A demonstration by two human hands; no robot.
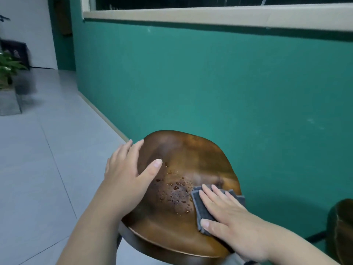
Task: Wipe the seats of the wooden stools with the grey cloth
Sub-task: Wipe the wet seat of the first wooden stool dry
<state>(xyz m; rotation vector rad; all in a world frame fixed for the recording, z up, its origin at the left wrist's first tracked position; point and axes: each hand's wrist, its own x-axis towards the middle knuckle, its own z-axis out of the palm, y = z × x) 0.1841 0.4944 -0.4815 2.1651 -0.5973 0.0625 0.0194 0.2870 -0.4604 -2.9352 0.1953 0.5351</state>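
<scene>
Cloth (202, 209) soft, limp, on stool seat (191, 155) right side | my right hand (229, 220) grip flat, pressing it | my left hand (126, 175) wide, steadying seat edge | drops (175, 190): wood likely slick

wooden stools: 2, near stool (191, 153), second stool (343, 226) cut off far right
grey cloth (198, 205): 1
hands: 2, left hand (126, 176), right hand (229, 220)
potted plant (9, 66): 1
water drops (175, 188): loads, lost count lol
</scene>
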